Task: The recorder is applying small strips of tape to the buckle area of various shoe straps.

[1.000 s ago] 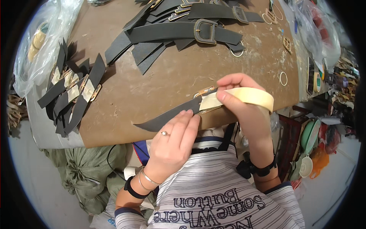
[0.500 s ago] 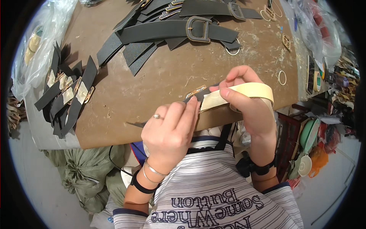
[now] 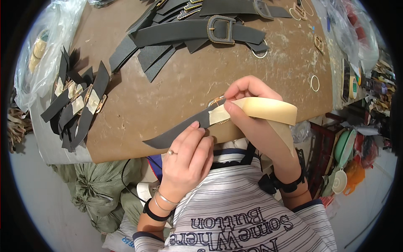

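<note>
A dark strap (image 3: 178, 127) with a pointed left end lies along the table's near edge. Its gold-trimmed buckle (image 3: 216, 101) shows at the right end, partly behind my right hand. Cream masking tape (image 3: 218, 116) is laid across the strap beside the buckle and runs on to its roll (image 3: 273, 110). My right hand (image 3: 247, 94) pinches the tape between thumb and fingers just above the strap; the roll hangs against its wrist. Stretched fingers of my left hand (image 3: 187, 155) rest on the strap's near edge, left of the tape, its thumb hidden.
Black belts with buckles (image 3: 180, 32) are heaped at the far side. Taped dark straps (image 3: 77, 103) form a pile on the left. A thin pale ring (image 3: 315, 83) and a loose buckle (image 3: 319, 43) lie at the right. Green sacks (image 3: 98, 189) stand below the table's left edge.
My left hand has slid down and left off the tape's end, uncovering more of the strap. My right hand has moved left with the tape, closer to the buckle.
</note>
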Demonstrator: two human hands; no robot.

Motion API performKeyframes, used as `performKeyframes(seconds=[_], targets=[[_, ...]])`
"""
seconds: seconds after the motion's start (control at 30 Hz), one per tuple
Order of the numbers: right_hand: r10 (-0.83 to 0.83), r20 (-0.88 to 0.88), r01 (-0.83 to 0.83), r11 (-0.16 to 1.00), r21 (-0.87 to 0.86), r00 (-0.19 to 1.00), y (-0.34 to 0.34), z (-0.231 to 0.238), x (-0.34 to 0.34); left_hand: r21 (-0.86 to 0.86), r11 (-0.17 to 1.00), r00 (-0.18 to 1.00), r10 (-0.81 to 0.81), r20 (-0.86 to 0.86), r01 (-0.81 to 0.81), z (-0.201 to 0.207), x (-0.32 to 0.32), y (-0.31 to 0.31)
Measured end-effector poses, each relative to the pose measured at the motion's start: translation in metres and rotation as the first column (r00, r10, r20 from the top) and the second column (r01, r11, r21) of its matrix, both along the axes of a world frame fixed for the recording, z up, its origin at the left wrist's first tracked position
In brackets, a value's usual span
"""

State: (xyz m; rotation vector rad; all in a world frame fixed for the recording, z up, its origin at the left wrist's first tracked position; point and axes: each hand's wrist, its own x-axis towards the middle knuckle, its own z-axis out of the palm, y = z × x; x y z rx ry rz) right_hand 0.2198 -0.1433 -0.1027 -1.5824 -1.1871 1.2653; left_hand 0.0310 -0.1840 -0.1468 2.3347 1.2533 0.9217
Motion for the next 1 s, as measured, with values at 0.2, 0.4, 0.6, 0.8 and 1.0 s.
performKeyframes(seconds=[0.2, 0.4, 0.6, 0.8, 1.0], targets=[[0.033, 0.173, -0.030, 0.999, -0.019, 0.984, 0.001, -0.001, -0.002, 0.017, 0.999, 0.966, -0.046, -0.254, 0.052, 0.003, 0.008, 0.001], [0.053, 0.531, -0.229, 0.935, 0.272, 0.846, 0.009, 0.008, 0.022, -0.005, 0.999, 0.975, -0.040, -0.221, 0.039, 0.000, 0.011, 0.008], [0.164, 0.548, -0.317, 0.928, 0.197, 0.820, 0.014, -0.006, 0.027, 0.037, 0.997, 0.922, 0.083, -0.379, -0.075, -0.001, 0.030, -0.002], [0.165, 0.619, -0.339, 0.924, 0.175, 0.768, 0.014, -0.001, 0.022, 0.248, 0.962, 0.743, 0.250, -0.620, -0.117, -0.002, 0.044, -0.011], [0.165, 0.649, -0.358, 0.917, 0.177, 0.742, 0.008, -0.002, 0.028, 0.115, 0.982, 0.809, 0.188, -0.558, -0.149, 0.003, 0.046, -0.006]])
